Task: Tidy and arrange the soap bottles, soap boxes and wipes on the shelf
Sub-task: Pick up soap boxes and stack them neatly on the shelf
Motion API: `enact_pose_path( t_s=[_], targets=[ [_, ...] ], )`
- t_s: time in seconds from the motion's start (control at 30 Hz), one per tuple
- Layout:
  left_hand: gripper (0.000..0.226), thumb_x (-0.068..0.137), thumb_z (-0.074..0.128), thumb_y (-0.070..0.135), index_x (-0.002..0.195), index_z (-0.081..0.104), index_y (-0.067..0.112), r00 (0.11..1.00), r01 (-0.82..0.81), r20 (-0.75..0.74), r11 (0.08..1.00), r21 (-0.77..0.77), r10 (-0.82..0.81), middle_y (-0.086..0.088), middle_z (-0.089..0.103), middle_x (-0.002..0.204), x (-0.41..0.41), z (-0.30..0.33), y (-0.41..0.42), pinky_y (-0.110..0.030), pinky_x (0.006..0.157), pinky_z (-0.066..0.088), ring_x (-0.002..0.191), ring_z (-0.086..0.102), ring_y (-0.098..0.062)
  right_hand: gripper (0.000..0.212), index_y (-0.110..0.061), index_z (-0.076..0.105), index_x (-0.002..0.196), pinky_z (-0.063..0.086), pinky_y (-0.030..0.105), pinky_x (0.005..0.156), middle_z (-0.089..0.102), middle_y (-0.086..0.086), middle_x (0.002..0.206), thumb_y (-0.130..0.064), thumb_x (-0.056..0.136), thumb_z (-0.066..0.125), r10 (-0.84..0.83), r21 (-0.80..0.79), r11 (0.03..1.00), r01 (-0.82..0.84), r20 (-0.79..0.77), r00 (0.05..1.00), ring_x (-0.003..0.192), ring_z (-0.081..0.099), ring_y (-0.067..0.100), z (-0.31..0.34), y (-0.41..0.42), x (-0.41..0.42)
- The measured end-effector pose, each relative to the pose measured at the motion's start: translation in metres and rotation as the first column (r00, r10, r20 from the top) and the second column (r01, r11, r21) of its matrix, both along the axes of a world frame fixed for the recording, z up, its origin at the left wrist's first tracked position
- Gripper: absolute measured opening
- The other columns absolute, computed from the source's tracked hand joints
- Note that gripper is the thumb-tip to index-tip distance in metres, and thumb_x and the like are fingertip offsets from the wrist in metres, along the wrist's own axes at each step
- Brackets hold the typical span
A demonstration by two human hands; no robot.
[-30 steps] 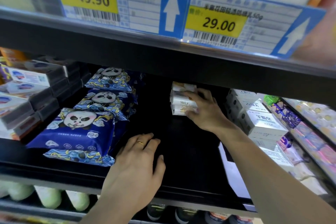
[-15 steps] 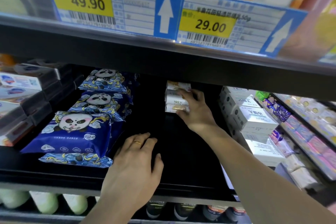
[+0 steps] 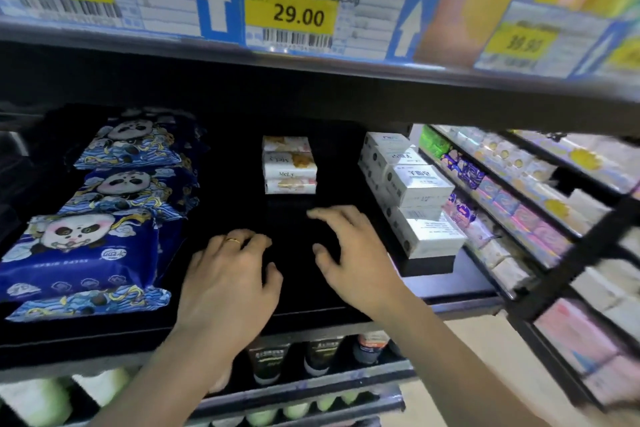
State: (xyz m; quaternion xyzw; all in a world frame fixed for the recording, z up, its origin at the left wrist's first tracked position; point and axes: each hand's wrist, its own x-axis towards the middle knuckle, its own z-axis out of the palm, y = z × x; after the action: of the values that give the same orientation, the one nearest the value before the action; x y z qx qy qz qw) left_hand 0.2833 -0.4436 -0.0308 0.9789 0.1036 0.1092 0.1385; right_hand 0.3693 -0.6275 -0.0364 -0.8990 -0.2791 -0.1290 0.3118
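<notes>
A small stack of white soap boxes [image 3: 289, 165] with gold print stands alone at the back middle of the black shelf [image 3: 242, 204]. Blue panda wipe packs [image 3: 83, 246] lie in a row along the left. White soap boxes [image 3: 414, 199] are stacked in a row at the right. My left hand [image 3: 228, 281], with a gold ring, rests on the shelf near its front, fingers relaxed. My right hand [image 3: 353, 260] hovers beside it with fingers spread, holding nothing, a hand's length in front of the small stack.
Price tags [image 3: 291, 15] hang on the upper shelf's edge just above. Tubes and bottles [image 3: 311, 357] stand on the shelf below. A neighbouring rack [image 3: 519, 204] at the right holds pastel packs. Bare black shelf lies between the wipes and the white boxes.
My right hand let go of the small soap box stack and drew back toward the shelf front, beside my left hand. The view has moved closer and swung right.
</notes>
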Motion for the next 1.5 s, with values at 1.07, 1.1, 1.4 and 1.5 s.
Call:
enact_pose_path(
  t_s=[1.07, 1.1, 1.4, 1.5],
  targets=[
    [0.07, 0.088, 0.018, 0.065, 0.142, 0.055, 0.04, 0.995, -0.099, -0.003, 0.993, 0.06, 0.099, 0.01, 0.051, 0.152, 0.009, -0.006, -0.129, -0.042, 0.116, 0.038, 0.14, 0.047, -0.02, 0.071, -0.037, 0.026, 0.156, 0.045, 0.037, 0.107, 0.031, 0.004, 0.161, -0.03, 0.097, 0.065, -0.164, -0.098, 0.984, 0.151, -0.139, 0.977, 0.132, 0.044, 0.024, 0.012, -0.182, 0.012],
    [0.069, 0.089, 0.018, 0.064, 0.141, 0.055, 0.039, 0.995, -0.099, -0.009, 0.993, 0.06, 0.099, 0.009, 0.052, 0.152, 0.009, -0.005, -0.129, -0.042, 0.116, 0.038, 0.14, 0.047, -0.02, 0.068, -0.034, 0.026, 0.156, 0.049, 0.037, 0.097, 0.045, 0.003, 0.151, -0.03, 0.099, 0.063, -0.147, -0.132, 0.983, 0.129, -0.14, 0.979, 0.121, 0.052, 0.024, 0.009, -0.182, 0.017],
    [0.054, 0.102, 0.056, 0.041, 0.153, 0.038, 0.048, 0.995, 0.063, 0.083, 0.984, -0.164, -0.049, 0.02, 0.045, 0.155, 0.008, 0.001, -0.126, -0.035, 0.114, 0.041, 0.135, 0.049, -0.009, 0.046, -0.029, 0.064, 0.136, 0.043, 0.039, 0.11, 0.076, -0.009, 0.107, -0.024, 0.093, 0.078, -0.027, -0.01, 1.0, 0.029, 0.153, 0.988, 0.116, 0.065, 0.017, -0.008, -0.178, 0.004],
    [0.086, 0.101, 0.064, 0.017, 0.157, 0.016, 0.06, 0.96, 0.28, 0.104, 0.921, -0.271, -0.261, 0.033, 0.024, 0.159, 0.008, 0.006, -0.125, -0.023, 0.117, 0.034, 0.145, 0.029, 0.008, 0.05, -0.033, 0.061, 0.141, 0.05, 0.042, 0.103, 0.075, -0.012, 0.107, -0.029, 0.094, 0.076, 0.043, 0.041, 0.998, -0.046, 0.067, 0.997, 0.11, 0.065, 0.018, -0.008, -0.168, 0.0]
  ],
)
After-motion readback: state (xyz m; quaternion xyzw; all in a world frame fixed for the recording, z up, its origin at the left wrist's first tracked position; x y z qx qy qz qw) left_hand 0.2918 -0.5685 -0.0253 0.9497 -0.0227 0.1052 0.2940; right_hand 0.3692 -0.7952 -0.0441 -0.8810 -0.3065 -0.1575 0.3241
